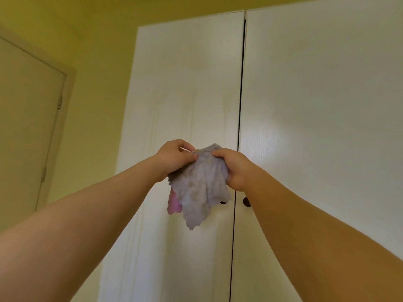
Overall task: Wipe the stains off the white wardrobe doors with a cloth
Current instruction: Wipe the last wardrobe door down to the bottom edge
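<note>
Pinching grey cloth (200, 188) at frame centre by top edge, left hand (174, 158) and right hand (234, 168) both with fingers (193, 157) clamped on it; hanging long-axis down, in front of left wardrobe door (187, 83), touching unclear.

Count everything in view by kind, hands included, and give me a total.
Wardrobe doors: 2
Cloth: 1
Knobs: 2, one mostly behind the cloth
Hands: 2, left hand, right hand
Room door: 1
Total: 8

yellow wall (98, 83); pale room door (26, 105) at left.
</note>
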Motion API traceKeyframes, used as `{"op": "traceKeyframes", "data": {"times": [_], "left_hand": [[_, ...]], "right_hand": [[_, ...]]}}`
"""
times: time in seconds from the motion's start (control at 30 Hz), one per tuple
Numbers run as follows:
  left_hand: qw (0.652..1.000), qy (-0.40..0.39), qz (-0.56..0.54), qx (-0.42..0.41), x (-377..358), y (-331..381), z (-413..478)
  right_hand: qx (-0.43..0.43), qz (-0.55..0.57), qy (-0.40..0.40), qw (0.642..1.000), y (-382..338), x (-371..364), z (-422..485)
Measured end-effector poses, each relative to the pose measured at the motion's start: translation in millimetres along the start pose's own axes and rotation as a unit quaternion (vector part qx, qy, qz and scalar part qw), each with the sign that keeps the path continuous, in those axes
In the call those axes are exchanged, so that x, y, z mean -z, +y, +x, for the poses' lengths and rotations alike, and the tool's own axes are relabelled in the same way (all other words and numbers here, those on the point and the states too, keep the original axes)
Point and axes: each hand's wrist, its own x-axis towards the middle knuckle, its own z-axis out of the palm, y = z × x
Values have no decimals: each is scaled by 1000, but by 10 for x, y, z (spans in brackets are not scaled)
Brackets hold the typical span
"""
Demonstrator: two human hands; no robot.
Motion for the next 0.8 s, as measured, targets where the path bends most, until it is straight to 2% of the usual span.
{"op": "traceKeyframes", "data": {"times": [0.1,0.2,0.27,0.47,0.57,0.63,0.7,0.8], "left_hand": [[998,19,36,-46,90,-30,128],[996,-77,38,-34,178,-6,234],[992,-113,35,-46,192,-8,328],[988,-52,9,-146,4,107,634],[978,-38,-59,-195,-84,213,818],[976,-38,-82,-198,-95,269,952],[979,-40,-52,-191,-50,344,1121],[977,9,5,-215,75,473,1405]], "right_hand": [[8,47,-27,998,-52,-170,103],[28,54,-16,998,-92,-272,190],[46,56,-7,997,-105,-284,248],[151,-4,69,986,-258,-139,474],[213,9,74,974,-361,-98,645],[242,0,66,968,-424,-45,754],[264,-76,65,959,-503,8,874],[307,-233,106,917,-666,43,1047]]}}
